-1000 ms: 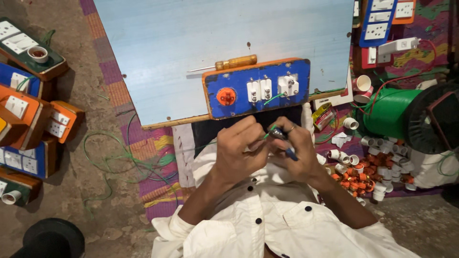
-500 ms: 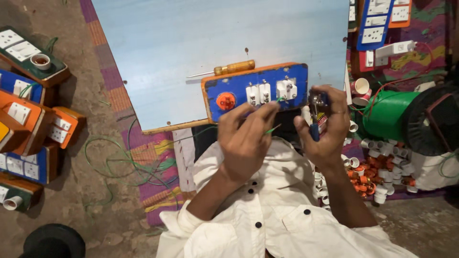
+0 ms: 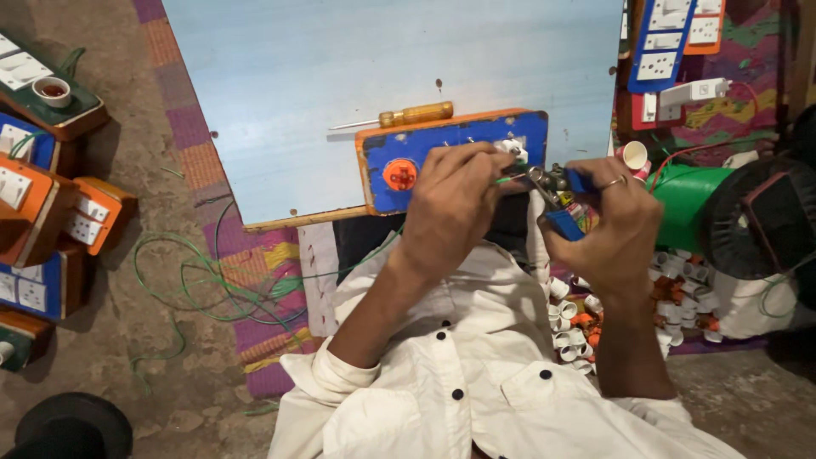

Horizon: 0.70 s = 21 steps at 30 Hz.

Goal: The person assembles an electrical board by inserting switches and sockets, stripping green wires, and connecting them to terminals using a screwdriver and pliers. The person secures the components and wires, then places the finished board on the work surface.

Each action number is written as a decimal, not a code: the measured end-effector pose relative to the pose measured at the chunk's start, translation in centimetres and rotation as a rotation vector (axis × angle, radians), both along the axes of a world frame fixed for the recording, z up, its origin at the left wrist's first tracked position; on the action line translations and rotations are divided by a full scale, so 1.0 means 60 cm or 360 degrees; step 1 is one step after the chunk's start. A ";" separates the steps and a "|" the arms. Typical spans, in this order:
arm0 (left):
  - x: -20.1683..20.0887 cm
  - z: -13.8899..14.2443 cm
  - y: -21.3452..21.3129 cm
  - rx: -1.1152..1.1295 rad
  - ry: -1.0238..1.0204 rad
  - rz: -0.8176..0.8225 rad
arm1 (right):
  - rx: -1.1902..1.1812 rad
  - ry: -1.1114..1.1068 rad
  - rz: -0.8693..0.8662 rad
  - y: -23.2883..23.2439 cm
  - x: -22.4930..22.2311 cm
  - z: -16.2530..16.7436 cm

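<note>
My left hand [image 3: 455, 204] pinches a thin green wire [image 3: 508, 178] just in front of a blue and orange switch board [image 3: 408, 161] with a red round knob and white sockets. My right hand [image 3: 608, 225] grips blue-handled pliers [image 3: 557, 200], whose metal jaws meet the wire's end between the two hands. The board rests at the near edge of a light blue table top [image 3: 340, 76]. A screwdriver with a yellow handle [image 3: 416, 113] lies on the table just behind the board. My hands cover the board's right part.
Several orange and blue switch boards [image 3: 51, 212] stand on the floor at left, with loose green wire [image 3: 212, 280] coiled on the mat. At right lie a green wire spool [image 3: 688, 204], a black fan [image 3: 761, 212] and many small white and orange holders [image 3: 680, 297].
Both hands have risen from my lap toward the board. They spread apart, then closed in again, the pliers now meeting the wire near the board's right end.
</note>
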<state>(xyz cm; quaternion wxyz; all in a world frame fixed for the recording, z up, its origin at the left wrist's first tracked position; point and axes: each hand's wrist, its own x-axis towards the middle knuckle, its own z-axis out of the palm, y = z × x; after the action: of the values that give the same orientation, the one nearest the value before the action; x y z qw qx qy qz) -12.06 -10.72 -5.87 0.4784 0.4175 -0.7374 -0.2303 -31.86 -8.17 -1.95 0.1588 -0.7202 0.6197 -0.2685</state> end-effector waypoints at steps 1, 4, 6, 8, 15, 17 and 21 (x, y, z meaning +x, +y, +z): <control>-0.003 -0.004 0.000 -0.0046 0.0000 0.0019 | -0.0030 0.0015 0.0001 -0.002 -0.007 -0.009; -0.013 -0.016 0.001 -0.0244 -0.0086 0.0170 | -0.0032 -0.0078 0.0008 0.004 -0.028 -0.050; -0.024 -0.022 0.002 -0.0374 -0.0131 0.0282 | 0.0401 -0.0315 -0.0076 0.017 -0.041 -0.082; -0.034 -0.024 0.000 -0.0477 -0.0134 0.0366 | 0.0675 -0.0985 -0.0321 0.034 -0.041 -0.111; -0.028 -0.005 0.007 -0.0278 0.0159 0.0312 | 0.0104 -0.1148 -0.0094 -0.034 -0.005 -0.075; -0.012 0.001 0.011 -0.0309 0.0196 0.0303 | -0.0021 -0.0774 0.0187 -0.098 0.003 -0.031; 0.010 0.006 0.018 -0.0228 -0.0031 0.0431 | -0.0033 -0.0199 0.0827 -0.202 0.057 0.025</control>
<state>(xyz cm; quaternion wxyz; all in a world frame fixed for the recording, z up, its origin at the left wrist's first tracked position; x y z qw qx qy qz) -11.44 -9.61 -5.54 0.5264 0.4801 -0.6936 -0.1066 -28.47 -20.26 -0.46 0.2530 -0.8387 0.4001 -0.2692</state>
